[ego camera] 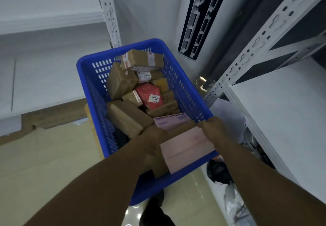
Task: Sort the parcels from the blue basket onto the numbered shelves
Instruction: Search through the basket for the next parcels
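The blue basket (88, 77) stands on the floor between two shelf units and holds several parcels. Among them are brown cardboard boxes (141, 58), a red box (150, 95) with a label reading 03, and a lilac box (172, 120) printed "Contact lenses". A flat pink box (187, 148) lies tilted at the basket's near end. My left hand (153, 143) grips its left edge. My right hand (213, 127) is curled on its far right corner, close against the basket rim. I see no shelf numbers.
A white shelf board (44, 77) is on the left and another white shelf board (282, 111) on the right, each behind a perforated metal upright (261, 40). Black and grey bags (218, 171) lie on the low right shelf. Glossy tiled floor (44, 164) is at the lower left.
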